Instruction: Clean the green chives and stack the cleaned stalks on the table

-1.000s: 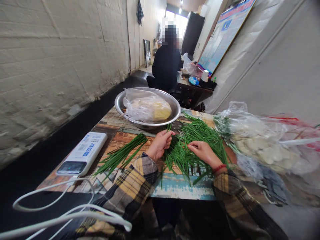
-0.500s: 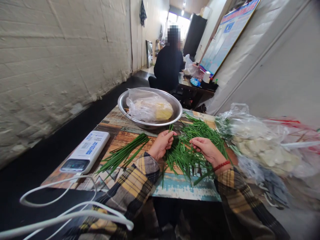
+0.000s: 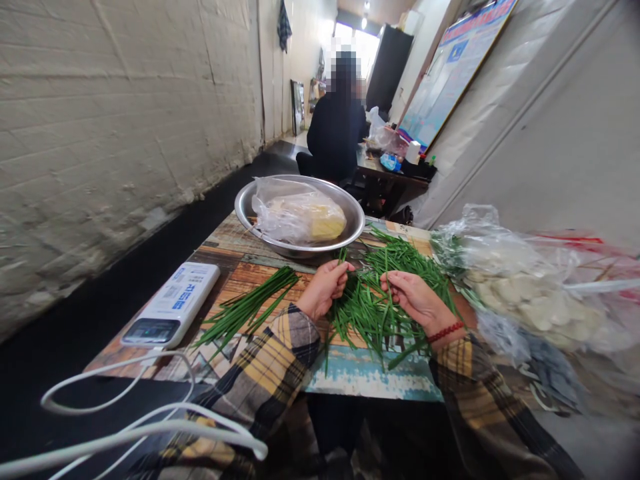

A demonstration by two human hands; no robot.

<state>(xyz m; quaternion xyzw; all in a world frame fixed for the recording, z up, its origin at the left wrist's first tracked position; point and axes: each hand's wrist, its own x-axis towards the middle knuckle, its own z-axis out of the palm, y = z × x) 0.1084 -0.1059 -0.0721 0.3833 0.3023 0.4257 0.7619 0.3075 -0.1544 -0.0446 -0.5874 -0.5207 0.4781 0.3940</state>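
My left hand (image 3: 326, 289) is closed around a few garlic chives (image 3: 343, 255), whose tips stick up past the fingers. To its right, my right hand (image 3: 416, 299), with a red bead bracelet at the wrist, pinches a single chive stalk between thumb and fingertips. Beneath and between both hands spreads a loose pile of chives (image 3: 407, 263). A tidier bundle of chives (image 3: 253, 303) lies on the left, its stalks roughly side by side.
Behind the hands stands a metal basin (image 3: 357, 230) holding a plastic bag. On the left lies a white power bank (image 3: 173, 300) with a cable (image 3: 115, 403). Plastic bags with pale flat pieces (image 3: 530, 300) sit at right. A person (image 3: 335, 133) sits beyond.
A chive stalk now stands up in the fingertips of my right hand, which has shifted very slightly. My left hand stays in place with its chives.
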